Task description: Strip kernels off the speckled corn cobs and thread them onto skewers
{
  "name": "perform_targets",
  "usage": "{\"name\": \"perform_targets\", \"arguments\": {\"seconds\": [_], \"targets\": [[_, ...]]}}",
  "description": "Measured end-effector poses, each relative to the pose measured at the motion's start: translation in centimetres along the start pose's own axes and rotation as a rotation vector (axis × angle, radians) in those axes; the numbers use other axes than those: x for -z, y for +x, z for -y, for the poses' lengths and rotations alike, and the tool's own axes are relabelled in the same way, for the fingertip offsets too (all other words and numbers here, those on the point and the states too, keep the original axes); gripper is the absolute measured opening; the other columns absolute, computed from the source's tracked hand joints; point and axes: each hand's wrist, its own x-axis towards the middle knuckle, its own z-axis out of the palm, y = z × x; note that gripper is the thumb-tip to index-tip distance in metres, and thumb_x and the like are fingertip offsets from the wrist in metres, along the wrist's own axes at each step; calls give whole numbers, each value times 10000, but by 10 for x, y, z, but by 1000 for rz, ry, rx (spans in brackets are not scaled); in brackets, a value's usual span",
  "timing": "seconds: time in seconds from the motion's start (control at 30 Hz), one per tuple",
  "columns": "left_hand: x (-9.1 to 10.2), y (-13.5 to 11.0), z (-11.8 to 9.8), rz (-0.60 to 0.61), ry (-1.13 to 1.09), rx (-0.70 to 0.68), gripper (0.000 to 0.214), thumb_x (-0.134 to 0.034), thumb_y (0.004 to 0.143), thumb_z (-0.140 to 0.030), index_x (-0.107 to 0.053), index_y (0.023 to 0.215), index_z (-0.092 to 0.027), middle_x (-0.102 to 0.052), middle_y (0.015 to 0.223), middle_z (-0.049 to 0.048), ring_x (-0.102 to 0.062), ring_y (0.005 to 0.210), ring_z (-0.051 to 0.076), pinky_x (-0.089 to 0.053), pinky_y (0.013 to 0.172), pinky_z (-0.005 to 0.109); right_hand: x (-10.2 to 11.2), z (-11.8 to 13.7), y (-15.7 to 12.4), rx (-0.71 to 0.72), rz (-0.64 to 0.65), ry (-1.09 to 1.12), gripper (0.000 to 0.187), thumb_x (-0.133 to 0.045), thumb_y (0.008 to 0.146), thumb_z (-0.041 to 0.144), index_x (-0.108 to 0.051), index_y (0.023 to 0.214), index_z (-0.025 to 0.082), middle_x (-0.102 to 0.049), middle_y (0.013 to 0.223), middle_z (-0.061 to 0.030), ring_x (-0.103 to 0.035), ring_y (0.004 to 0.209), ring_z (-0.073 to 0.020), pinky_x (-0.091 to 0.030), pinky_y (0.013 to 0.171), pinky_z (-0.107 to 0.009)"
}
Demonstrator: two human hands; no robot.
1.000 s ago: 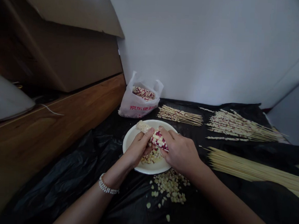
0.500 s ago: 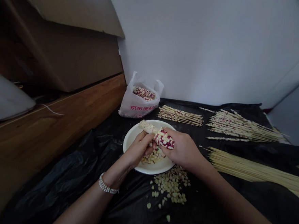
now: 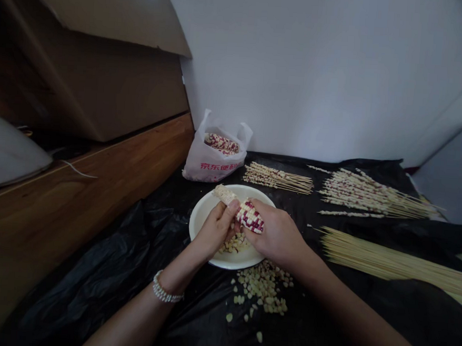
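Both my hands hold one corn cob (image 3: 250, 217) above a white bowl (image 3: 201, 209). Its near right part carries white and purple kernels, while the far left end is stripped bare. My left hand (image 3: 218, 226) grips the cob's middle, thumb pressed along the edge of the kernels. Wrapped round the kernel-covered end from the right is my right hand (image 3: 276, 231); some of its fingers are hidden behind the cob. Loose kernels (image 3: 234, 244) lie in the bowl below. A heap of more kernels (image 3: 265, 286) rests on the black plastic sheet (image 3: 201, 318) just in front of the bowl.
Behind the bowl stands a white plastic bag (image 3: 212, 161) with corn cobs (image 3: 222, 143) in it. To the right lie two groups of kernel-threaded skewers (image 3: 278, 177) and a bundle of bare skewers (image 3: 387, 260). A cardboard box (image 3: 122, 81) sits on the wooden ledge (image 3: 137, 161) at left.
The cob has shifted slightly left and down in my hands. My left thumb has moved up onto the cob's top side.
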Motion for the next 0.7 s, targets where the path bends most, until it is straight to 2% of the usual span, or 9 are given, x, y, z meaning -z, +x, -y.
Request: {"name": "perform_targets", "arguments": {"seconds": [0.13,0.23,0.33,0.4,0.57,0.7], "targets": [[-1,-2,-1,-51,18,-27,507,-605,842,-688,-501,800,-193,-486,533,-52,-314,397,51,-137,395,212,-1,1,0,18,-14,-19,352,-584,829,285,-608,1161,172,-723,1019,-110,-669,867,-261,-480,740,-369],[-1,-1,-3,-16,-20,-39,570,-541,836,-756,-504,780,-190,-503,538,-35,-297,384,49,-138,394,221,2,0,1,19,-12,28,300,-579,827,278,-621,1113,197,-727,978,-81,-670,859,-251,-477,752,-361],[-2,-1,-5,0,-64,-25,566,-654,769,-736,-517,826,-190,-508,550,-43,-305,390,45,-137,401,218,5,0,2,12,-3,46,267,-576,828,277,-626,1081,204,-725,954,-64,-670,842,-240,-478,759,-354],[-2,-1,-4,-16,-71,-11,548,-714,746,-693,-518,858,-194,-504,541,-55,-305,389,44,-135,403,214,5,2,1,14,-6,14,317,-570,835,279,-618,1136,191,-724,987,-79,-672,857,-250,-480,761,-360],[-2,-1,-2,-9,-22,-13,532,-645,794,-710,-481,825,-205,-468,499,-72,-267,369,42,-134,399,211,1,6,-2,-2,4,-97,477,-567,841,277,-574,1298,140,-714,1109,-142,-679,902,-281,-491,765,-381],[-1,1,0,-1,-27,32,482,-657,809,-651,-489,860,-202,-466,507,-74,-258,375,46,-131,403,212,0,7,-3,5,4,-146,569,-570,845,275,-529,1392,122,-710,1147,-167,-688,911,-292,-504,755,-393]]}}
